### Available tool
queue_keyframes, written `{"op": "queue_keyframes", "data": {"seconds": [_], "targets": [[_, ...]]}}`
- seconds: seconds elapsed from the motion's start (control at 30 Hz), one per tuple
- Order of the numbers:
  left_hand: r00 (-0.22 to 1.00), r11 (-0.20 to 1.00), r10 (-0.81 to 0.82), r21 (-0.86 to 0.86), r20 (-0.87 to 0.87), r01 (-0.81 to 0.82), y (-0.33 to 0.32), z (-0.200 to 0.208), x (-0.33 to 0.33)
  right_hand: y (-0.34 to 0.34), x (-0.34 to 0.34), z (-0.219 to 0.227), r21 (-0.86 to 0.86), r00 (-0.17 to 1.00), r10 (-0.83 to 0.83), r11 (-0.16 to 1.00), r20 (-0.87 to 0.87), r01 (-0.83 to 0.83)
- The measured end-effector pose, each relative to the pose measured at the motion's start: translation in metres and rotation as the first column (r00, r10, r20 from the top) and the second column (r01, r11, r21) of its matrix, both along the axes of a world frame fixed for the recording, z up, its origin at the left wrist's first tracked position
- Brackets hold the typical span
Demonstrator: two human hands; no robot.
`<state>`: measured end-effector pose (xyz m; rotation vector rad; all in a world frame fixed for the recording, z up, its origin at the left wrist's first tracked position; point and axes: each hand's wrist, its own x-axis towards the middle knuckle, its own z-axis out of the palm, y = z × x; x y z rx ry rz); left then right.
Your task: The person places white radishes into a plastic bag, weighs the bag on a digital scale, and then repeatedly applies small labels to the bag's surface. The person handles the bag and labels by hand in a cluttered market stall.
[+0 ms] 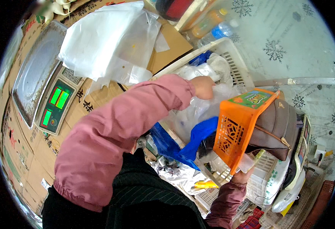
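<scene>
My left hand [203, 87] reaches into a white plastic crate [239, 65] and closes on a clear plastic bag [198, 108]; its fingertips are partly buried in the film. Crumpled white bags [201, 70] and blue plastic [203, 133] lie around it. An orange openwork basket [234, 131] stands tilted at the crate's right side. Just below that basket, my right hand [242, 176] is closed around a thin pale slip [246, 163] with a yellow-green edge. The slip's exact kind is unclear, and the basket is close to the fingers.
On the cardboard-covered surface at left sits a digital scale [56, 99] with a metal pan. A stack of clear plastic bags [102, 42] lies beside it. Bottles [219, 30] stand behind the crate. A brown leather bag [274, 129] rests right of the orange basket.
</scene>
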<state>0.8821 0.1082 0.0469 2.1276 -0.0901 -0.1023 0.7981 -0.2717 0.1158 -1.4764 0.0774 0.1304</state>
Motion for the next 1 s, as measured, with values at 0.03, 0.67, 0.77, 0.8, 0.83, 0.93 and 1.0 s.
{"op": "queue_keyframes", "data": {"seconds": [0.03, 0.67, 0.77, 0.8, 0.83, 0.93, 1.0], "targets": [[0.996, 1.0, 0.003, -0.005, 0.09, -0.003, 0.006, 0.004, -0.001, 0.001, 0.001, 0.003, 0.067, 0.997, 0.011, 0.998, -0.073, -0.006], [0.994, 0.973, -0.088, -0.221, -0.063, 0.072, -0.036, -0.03, -0.046, 0.036, 0.017, 0.019, 0.244, 0.967, 0.055, 0.97, -0.247, 0.008], [0.88, 0.874, -0.474, 0.104, -0.023, 0.474, -0.081, -0.044, -0.044, 0.042, 0.016, 0.026, 0.226, 0.968, 0.094, 0.973, -0.234, -0.04], [0.881, 0.873, -0.47, 0.123, -0.047, 0.472, -0.094, -0.039, -0.051, 0.047, 0.016, 0.03, 0.216, 0.964, 0.097, 0.975, -0.249, -0.043], [0.944, 0.969, -0.245, -0.1, -0.22, 0.227, -0.098, -0.018, -0.066, 0.051, 0.016, 0.033, 0.2, 0.96, 0.096, 0.979, -0.263, -0.043], [0.978, 0.968, -0.119, -0.198, 0.173, 0.153, -0.091, -0.082, -0.036, 0.054, 0.017, 0.037, 0.171, 0.965, 0.124, 0.982, -0.23, -0.085], [0.982, 0.972, 0.168, -0.15, -0.088, -0.179, -0.038, -0.007, -0.039, 0.042, 0.02, 0.029, 0.185, 0.964, 0.12, 0.98, -0.237, -0.077]]}}
